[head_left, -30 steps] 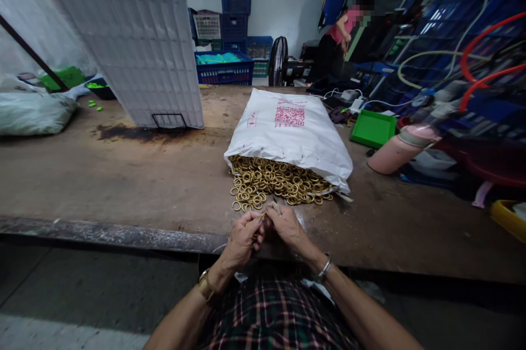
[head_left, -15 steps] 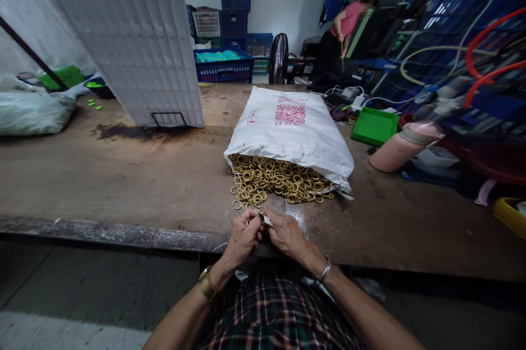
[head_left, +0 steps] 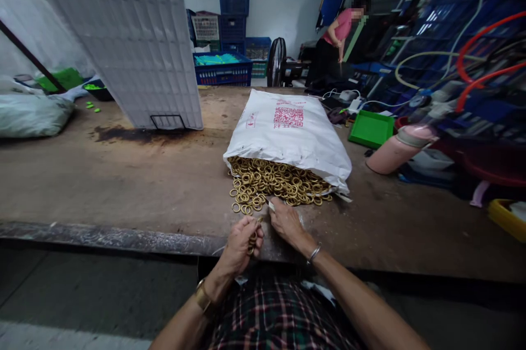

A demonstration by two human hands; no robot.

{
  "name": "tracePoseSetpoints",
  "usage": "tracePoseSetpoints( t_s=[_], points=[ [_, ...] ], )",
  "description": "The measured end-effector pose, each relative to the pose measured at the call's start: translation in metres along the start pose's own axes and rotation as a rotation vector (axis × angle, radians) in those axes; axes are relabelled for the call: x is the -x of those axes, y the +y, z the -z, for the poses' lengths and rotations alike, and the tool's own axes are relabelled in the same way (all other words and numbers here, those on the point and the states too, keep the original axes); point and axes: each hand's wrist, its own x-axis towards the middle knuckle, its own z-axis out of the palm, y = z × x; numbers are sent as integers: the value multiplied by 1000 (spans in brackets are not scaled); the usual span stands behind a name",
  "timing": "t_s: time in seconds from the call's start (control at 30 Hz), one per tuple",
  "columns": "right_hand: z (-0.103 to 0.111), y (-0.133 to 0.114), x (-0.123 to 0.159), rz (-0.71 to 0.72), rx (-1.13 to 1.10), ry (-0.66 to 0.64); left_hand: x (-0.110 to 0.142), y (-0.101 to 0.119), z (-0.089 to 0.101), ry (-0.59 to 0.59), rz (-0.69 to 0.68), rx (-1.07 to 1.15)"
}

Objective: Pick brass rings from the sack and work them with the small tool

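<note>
Your left hand (head_left: 242, 237) is curled tight around a few brass rings (head_left: 251, 242), while your right hand (head_left: 285, 221) pinches a small pale tool (head_left: 270, 205) beside the ring pile (head_left: 275, 181).

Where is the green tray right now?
The green tray lies on the right side of the workbench, just right of the white sack and left of the pink flask.

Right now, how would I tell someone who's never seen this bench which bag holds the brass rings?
Start at the long brown workbench and look to its middle, just beyond the person's hands. There lies a white sack on its side with red print and a square red code on top. Unlike the greyish bag at the far left, its open mouth spills a heap of gold-coloured rings onto the bench.
</note>
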Motion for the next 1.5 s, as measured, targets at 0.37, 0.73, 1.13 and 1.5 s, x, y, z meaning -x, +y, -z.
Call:
tracePoseSetpoints(
  t_s=[0.37,0.73,1.13,1.5],
  points=[
    [-2,-19,-27,0,-99,20,-5,7,12,-6,123,226],
    [-5,-13,-24,28,-323,69,-15,4,20,23,83,320],
    [10,-28,6,-55,-984,20,-17,7,7,157,-33,84],
    [10,-27,10,-37,-968,-89,-21,0,15,218,-160,-306]
  ],
)
